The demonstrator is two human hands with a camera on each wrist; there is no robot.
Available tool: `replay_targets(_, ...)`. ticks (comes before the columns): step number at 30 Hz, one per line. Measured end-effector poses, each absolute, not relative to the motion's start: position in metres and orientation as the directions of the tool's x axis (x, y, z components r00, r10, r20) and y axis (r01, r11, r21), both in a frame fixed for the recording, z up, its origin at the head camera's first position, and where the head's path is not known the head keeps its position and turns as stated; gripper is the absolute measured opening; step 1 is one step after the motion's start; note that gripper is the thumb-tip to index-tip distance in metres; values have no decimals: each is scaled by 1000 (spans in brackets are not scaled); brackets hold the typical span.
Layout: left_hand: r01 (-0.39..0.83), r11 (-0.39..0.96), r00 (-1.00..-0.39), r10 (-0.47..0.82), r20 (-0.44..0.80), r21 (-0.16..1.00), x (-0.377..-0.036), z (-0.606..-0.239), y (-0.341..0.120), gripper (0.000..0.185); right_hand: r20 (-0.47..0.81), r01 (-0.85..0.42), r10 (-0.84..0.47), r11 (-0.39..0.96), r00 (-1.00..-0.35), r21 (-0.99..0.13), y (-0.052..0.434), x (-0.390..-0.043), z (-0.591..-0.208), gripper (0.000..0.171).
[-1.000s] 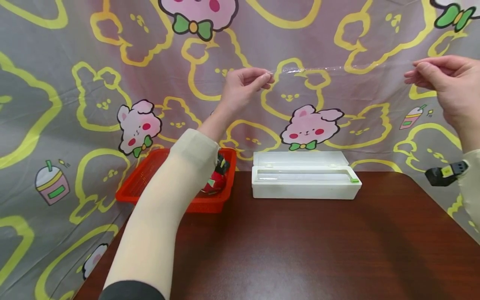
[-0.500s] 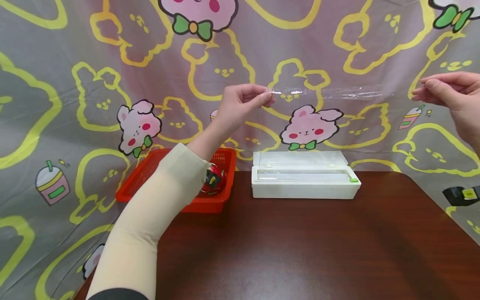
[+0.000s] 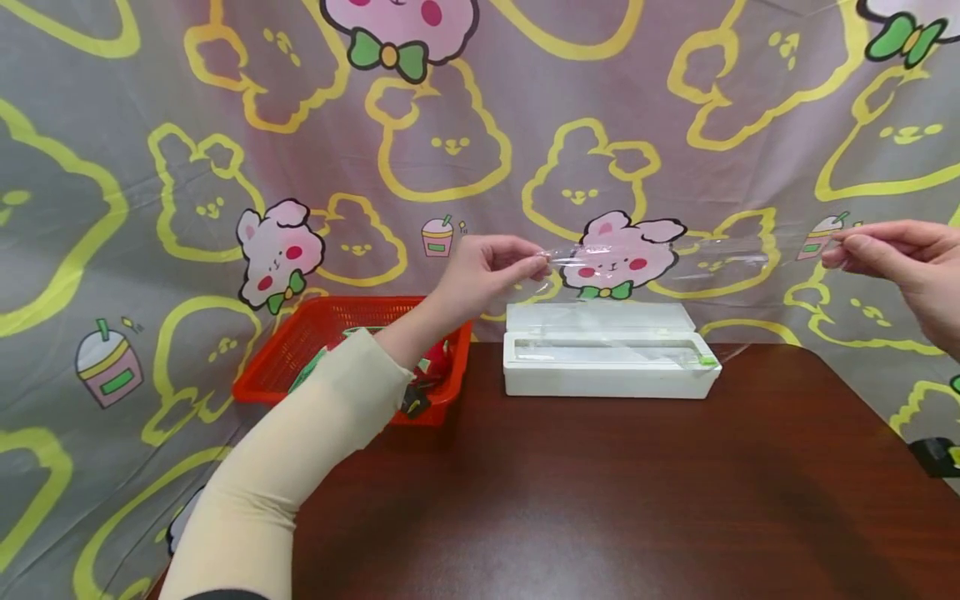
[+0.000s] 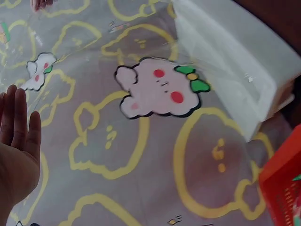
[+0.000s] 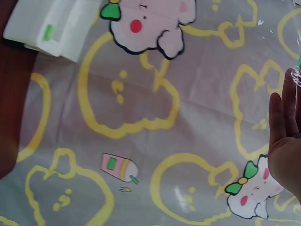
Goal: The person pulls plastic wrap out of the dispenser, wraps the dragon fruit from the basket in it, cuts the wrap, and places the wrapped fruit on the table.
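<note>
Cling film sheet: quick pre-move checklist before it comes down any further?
1. Left hand pinches one end of the cling film sheet: ok.
2. Right hand pinches the other end: ok.
3. Sheet stretched flat between the hands: ok, slight wrinkles.
4. Sheet cut free from the white dispenser box: cannot tell.
5. Dispenser lid open: ok.
6. Red basket out from under the sheet: ok, it sits to the left.
</note>
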State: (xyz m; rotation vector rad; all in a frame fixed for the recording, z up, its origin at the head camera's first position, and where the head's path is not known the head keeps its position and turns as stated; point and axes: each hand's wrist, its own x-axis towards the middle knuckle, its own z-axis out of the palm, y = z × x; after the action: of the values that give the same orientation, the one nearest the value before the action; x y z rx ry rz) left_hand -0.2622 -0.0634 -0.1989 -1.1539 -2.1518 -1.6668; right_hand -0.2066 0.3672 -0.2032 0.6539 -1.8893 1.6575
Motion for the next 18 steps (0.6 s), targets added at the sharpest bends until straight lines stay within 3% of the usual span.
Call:
replay_targets(7, 625, 96, -705, 496, 507, 775, -258, -229, -67, 15, 564, -512, 10, 405, -826, -757, 362, -193, -231, 23)
replay_targets(18, 517, 126, -745, 554, 372, 847, -236, -269, -72, 20, 482, -431, -19, 479, -876, -765, 359, -174, -267, 25)
